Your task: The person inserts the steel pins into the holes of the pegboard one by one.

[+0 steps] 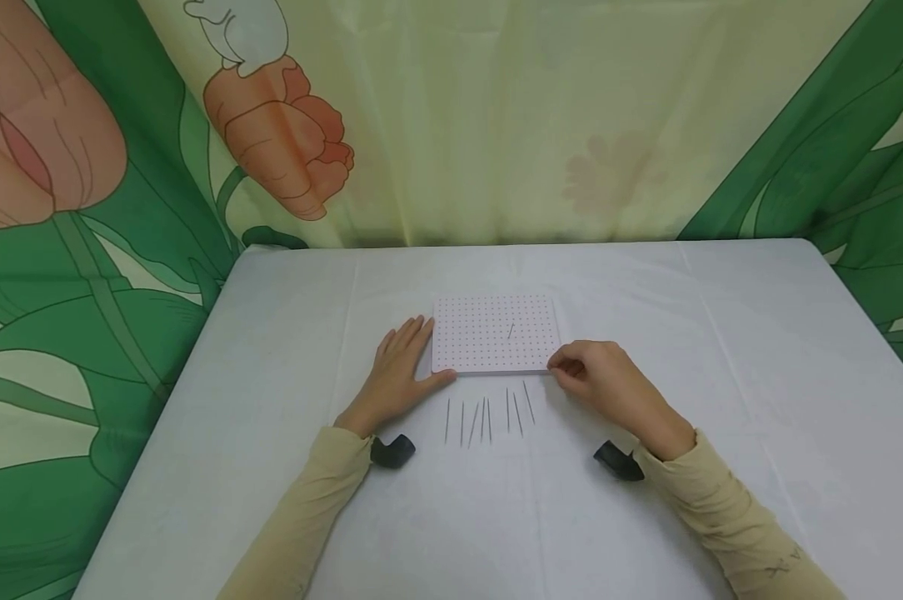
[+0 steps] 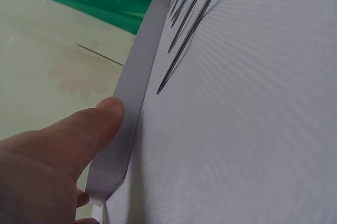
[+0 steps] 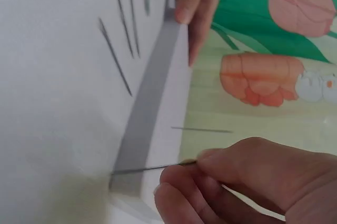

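Note:
A white board [image 1: 470, 337] with a grid of small holes lies on the table. One thin dark needle [image 1: 511, 331] stands in it, right of the middle. Along the board's left side spreads my left hand [image 1: 399, 375], fingers straight; in the left wrist view its thumb [image 2: 87, 129] presses the front edge. At the front right corner, my right hand [image 1: 597, 379] pinches another needle [image 3: 152, 168] between thumb and forefinger. In the right wrist view this needle crosses the board's edge, its far end near the bottom corner.
Several loose needles [image 1: 484, 421] lie on the white tablecloth [image 1: 436, 525] in front of the board, roughly side by side. Black wrist-worn pieces show at the left sleeve [image 1: 393, 451] and the right sleeve [image 1: 619, 461]. A printed curtain [image 1: 496, 125] hangs behind the table.

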The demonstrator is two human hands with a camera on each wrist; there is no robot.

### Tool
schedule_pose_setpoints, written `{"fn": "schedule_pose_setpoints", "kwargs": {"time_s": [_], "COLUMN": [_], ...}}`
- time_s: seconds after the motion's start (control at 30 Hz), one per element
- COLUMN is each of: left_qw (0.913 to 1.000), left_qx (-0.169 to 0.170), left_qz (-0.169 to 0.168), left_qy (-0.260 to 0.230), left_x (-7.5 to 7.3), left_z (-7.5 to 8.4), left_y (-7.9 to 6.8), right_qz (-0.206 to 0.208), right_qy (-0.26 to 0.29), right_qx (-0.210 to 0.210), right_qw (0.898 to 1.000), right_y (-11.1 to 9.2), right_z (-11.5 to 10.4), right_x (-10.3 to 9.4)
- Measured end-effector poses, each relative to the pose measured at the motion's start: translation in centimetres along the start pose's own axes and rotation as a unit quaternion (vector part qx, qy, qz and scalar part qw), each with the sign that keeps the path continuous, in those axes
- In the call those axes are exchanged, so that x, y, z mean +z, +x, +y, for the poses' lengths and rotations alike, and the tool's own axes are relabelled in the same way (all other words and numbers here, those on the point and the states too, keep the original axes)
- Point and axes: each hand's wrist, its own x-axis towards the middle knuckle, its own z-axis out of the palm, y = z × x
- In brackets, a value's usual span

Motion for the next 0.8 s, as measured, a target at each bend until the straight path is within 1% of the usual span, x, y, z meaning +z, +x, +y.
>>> {"fn": "schedule_pose_setpoints", "kwargs": {"time_s": [0.1,0.2,0.3,0.5,0.8], "left_qw": [1.0000,1.0000,1.0000,1.0000,1.0000], "left_qx": [0.000,0.000,0.000,0.002,0.000], "left_qz": [-0.001,0.000,-0.002,0.001,0.000], "left_qy": [0.000,0.000,0.002,-0.003,-0.008], "left_x": [0.1,0.1,0.1,0.0,0.0], "left_z": [0.0,-0.1,-0.1,-0.2,-0.1], "left_y": [0.0,0.0,0.0,-0.2,0.0], "right_qz": [0.020,0.041,0.063,0.109,0.125], "right_qy": [0.026,0.058,0.076,0.087,0.104], "right_qx": [0.007,0.005,-0.006,-0.037,-0.055], "right_qw": [0.999,0.997,0.995,0.990,0.985], "right_y": [0.2,0.6,0.9,1.8,3.7], "right_z": [0.2,0.5,0.7,0.7,0.6], "right_x": [-0.5,-0.6,-0.5,-0.1,1.1]}}
